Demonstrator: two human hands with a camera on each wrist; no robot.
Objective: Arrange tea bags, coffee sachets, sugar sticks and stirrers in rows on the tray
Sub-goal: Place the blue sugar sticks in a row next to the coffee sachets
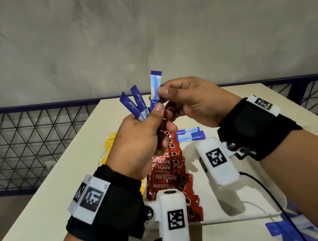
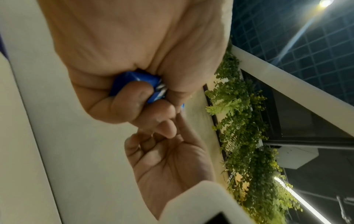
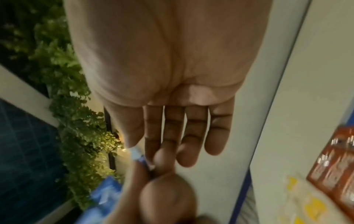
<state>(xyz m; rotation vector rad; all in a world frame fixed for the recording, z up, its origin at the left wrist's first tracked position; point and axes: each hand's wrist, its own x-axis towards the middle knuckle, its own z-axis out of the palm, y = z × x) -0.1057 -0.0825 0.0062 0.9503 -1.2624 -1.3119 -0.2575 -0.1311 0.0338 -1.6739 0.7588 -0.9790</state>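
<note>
Raised above the table, my left hand (image 1: 146, 136) grips a fan of blue sugar sticks (image 1: 134, 105) in its fist; their lower ends (image 2: 138, 81) poke out between palm and fingers. My right hand (image 1: 190, 101) pinches the tallest stick (image 1: 155, 86) between thumb and forefinger, its other fingers fairly straight (image 3: 191, 136). Below lies the white tray (image 1: 206, 201). On it, red coffee sachets (image 1: 166, 173) overlap in a row, two sugar sticks (image 1: 189, 134) lie at the far end, and yellow tea bags (image 1: 111, 145) sit left, partly hidden by my left hand.
More blue sticks (image 1: 288, 231) lie blurred on the table at the near right. A black cable (image 1: 266, 189) crosses the tray's right side. A wire mesh fence (image 1: 24, 143) stands behind the cream table (image 1: 33, 209).
</note>
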